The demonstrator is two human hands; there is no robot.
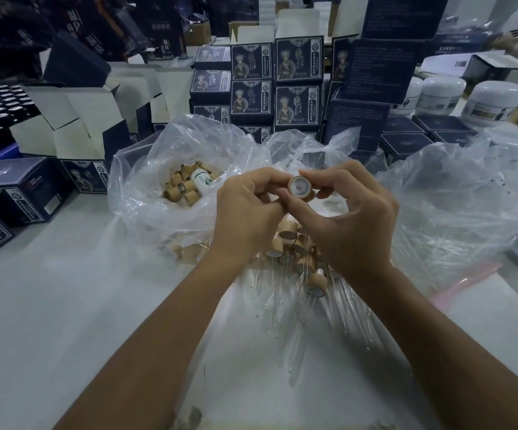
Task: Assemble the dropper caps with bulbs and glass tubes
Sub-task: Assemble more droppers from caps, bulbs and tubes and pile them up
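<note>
A tan wooden dropper cap (299, 187) with a white inside is held above the table, its open end turned toward me. My right hand (347, 221) pinches it between thumb and fingertips. My left hand (248, 212) has its fingers curled at the cap's left side, touching it. Below the hands lies a heap of assembled caps (294, 246) with clear glass tubes (282, 293) on plastic. A clear bag (146, 187) behind my left hand holds several loose tan caps (180, 187) and a small white bottle (201, 180).
Stacks of dark blue printed boxes (298, 88) stand along the back, with open white-lined cartons (74, 125) at the left. White jars (493, 100) sit at the far right. Crumpled clear plastic (456, 197) lies to the right. The grey table (65, 305) spreads to the left.
</note>
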